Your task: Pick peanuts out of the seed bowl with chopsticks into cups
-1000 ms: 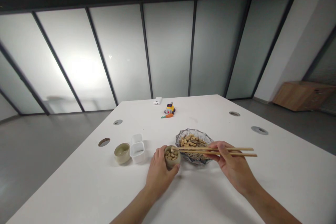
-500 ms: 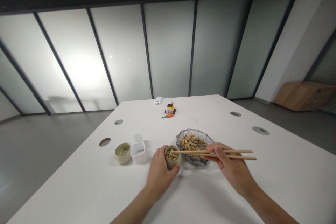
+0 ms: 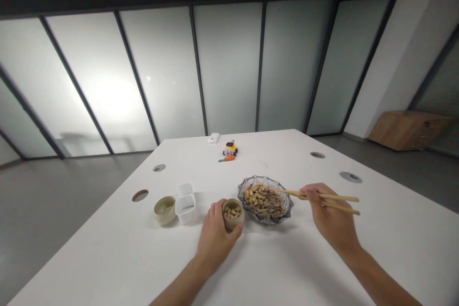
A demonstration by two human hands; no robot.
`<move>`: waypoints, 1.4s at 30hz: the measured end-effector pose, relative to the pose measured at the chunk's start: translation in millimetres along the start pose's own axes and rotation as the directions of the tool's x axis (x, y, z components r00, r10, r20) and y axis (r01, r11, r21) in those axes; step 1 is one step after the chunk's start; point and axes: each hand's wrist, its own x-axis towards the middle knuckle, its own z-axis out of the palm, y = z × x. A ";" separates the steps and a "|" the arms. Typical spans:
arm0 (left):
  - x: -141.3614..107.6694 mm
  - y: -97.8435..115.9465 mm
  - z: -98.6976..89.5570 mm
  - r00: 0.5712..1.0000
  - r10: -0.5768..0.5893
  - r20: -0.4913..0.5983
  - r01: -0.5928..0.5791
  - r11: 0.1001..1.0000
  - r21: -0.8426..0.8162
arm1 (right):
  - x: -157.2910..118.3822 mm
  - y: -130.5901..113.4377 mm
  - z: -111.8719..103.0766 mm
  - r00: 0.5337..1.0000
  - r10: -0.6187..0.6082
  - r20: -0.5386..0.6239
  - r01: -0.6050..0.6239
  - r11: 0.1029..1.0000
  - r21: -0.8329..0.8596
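My left hand (image 3: 217, 228) is wrapped round a small beige cup (image 3: 234, 222) that stands on the white table and has peanuts (image 3: 232, 211) in it. Just right of the cup sits a clear glass bowl (image 3: 241, 197) with a scalloped rim, filled with peanuts (image 3: 256, 193) on one side and sunflower seeds (image 3: 267, 208) on the other. Between the fingers of my right hand (image 3: 332, 220) is a pair of chopsticks (image 3: 322, 197). Their tips point left over the bowl's contents; whether they pinch anything there is too small to tell.
Left of my left hand stand a second beige cup (image 3: 165, 211) and a white two-part plastic container (image 3: 185, 213). Farther back lie a yellow toy car (image 3: 230, 148), an orange toy carrot (image 3: 228, 158) and a white box-shaped device (image 3: 214, 138). Round holes (image 3: 140, 195) pierce the tabletop.
My right hand has drawn back to the right, taking the chopstick tips from the cup to above the glass bowl. My left hand stays on the cup.
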 end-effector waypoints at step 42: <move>1.1 -1.7 0.6 1.000 0.000 0.012 0.000 1.000 0.007 | -8.6 21.4 17.0 0.988 -0.012 0.154 -0.016 0.984 0.180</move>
